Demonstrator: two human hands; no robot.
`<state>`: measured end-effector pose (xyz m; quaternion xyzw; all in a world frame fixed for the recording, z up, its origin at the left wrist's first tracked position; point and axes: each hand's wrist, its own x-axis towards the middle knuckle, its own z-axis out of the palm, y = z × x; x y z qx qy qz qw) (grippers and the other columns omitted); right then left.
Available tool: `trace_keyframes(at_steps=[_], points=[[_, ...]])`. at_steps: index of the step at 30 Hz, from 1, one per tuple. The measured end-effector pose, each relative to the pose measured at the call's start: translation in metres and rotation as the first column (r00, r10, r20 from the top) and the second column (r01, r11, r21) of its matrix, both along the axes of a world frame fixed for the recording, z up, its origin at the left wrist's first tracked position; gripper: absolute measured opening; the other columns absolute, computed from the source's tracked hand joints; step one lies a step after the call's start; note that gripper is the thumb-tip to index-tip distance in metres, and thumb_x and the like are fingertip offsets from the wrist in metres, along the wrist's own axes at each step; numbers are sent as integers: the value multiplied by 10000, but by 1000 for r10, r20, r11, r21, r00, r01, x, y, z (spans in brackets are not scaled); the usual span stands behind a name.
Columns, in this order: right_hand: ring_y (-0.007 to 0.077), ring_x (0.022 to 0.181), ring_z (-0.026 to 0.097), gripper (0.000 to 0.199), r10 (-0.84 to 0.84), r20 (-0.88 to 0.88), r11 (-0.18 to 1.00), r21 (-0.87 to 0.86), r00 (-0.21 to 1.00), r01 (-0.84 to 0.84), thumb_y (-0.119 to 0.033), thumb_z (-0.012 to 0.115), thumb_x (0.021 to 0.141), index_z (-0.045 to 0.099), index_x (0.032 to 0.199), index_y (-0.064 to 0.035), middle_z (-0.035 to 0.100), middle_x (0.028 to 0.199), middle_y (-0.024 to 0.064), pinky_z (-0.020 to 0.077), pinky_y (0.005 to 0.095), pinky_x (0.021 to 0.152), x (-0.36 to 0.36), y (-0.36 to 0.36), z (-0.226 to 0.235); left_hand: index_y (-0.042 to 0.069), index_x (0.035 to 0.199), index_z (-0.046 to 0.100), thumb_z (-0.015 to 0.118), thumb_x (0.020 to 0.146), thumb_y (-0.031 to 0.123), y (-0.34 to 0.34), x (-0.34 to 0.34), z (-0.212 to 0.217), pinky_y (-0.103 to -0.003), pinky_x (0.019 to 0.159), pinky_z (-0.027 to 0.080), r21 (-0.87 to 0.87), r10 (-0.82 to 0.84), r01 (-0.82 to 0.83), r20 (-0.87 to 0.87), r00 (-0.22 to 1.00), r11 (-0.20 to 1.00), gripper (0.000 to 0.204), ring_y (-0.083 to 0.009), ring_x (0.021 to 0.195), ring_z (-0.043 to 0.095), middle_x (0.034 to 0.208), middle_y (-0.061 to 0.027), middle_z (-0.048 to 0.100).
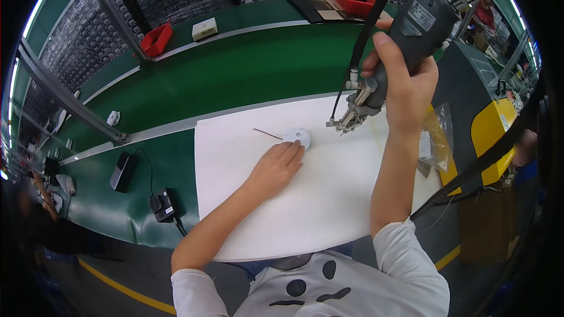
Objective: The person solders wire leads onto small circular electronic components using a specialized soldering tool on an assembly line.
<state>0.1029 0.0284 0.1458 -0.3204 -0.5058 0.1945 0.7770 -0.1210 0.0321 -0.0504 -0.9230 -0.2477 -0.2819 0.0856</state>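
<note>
My right hand [405,85] is wrapped around a dark grey powered screwdriver [420,20] with a metal nozzle, raised over the right side of a white work sheet [247,223]. Its metal tip points down and left, apart from the sheet. On the sheet, my left hand [277,167] has its fingertips on the near edge of a small white round part [299,135] with a hole in it. From the part's left side a thin reddish-brown strip or wire [267,133] sticks out. The fingers partly cover the part's lower left.
A green conveyor belt [235,70] runs behind the sheet. Red bins [157,39] and a small white box [204,29] stand beyond it. Black devices [163,205] with cords lie at left. A yellow-and-black machine [493,135] and a clear bag [435,141] are at right.
</note>
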Motion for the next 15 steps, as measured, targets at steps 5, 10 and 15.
trace_keyframes(at_steps=[5, 10, 15], points=[[84, 558, 601, 180, 93, -48, 996, 18, 995, -92, -113, 730, 887, 686, 1021, -1, 664, 755, 29, 474, 230, 529, 2, -11, -7, -38, 1173, 652, 758, 813, 156, 0, 25, -2, -387, 830, 545, -32, -69, 70, 45, 997, 997, 422, -293, 975, 635, 1195, -155, 655], [96, 496, 573, 264, 23, -32, 999, 46, 999, -21, -124, 693, 866, 653, 1046, 66, 626, 667, 65, 454, 223, 443, -11, -10, -11, -47, 1163, 650, 736, 863, 180, 2, 32, -13, -363, 787, 540, -5, -82, 82, 77, 994, 997, 386, -265, 973, 617, 1175, -166, 644], [55, 536, 583, 90, 120, -2, 989, 87, 993, -119, -56, 733, 876, 683, 931, -7, 657, 734, 8, 447, 202, 487, -16, 1, -18, -35, 1131, 673, 749, 858, 192, 3, 31, -11, -331, 705, 541, -17, -61, 63, 55, 997, 998, 363, -237, 950, 613, 1139, -148, 648]])
